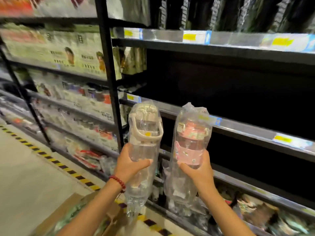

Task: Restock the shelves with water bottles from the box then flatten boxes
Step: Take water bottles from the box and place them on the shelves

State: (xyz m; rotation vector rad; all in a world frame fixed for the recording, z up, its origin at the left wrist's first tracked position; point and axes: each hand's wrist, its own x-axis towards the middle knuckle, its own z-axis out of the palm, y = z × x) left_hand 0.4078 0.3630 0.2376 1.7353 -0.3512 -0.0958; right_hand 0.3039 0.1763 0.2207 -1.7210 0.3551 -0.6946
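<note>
Nearest the camera, an open cardboard box [71, 217] is seen on the floor at lower left, beside the striped floor line. A cream-lidded bottle [144, 133] in a clear plastic sleeve is held upright by the left hand [131, 164], fingers and thumb curled round its lower body. A pink-lidded bottle [191, 142], likewise sleeved, is gripped the same way by the right hand [198, 169]. Both are raised before the dark, open shelf bay [230, 92], just near of the shelf edge [247, 128]. A slip is judged possible, since the loose film may slide under the grip; the trailing sleeve ends may also snag the edge. Ample room appears above that shelf and to the right; the black upright [110, 82] bounds the left.
</note>
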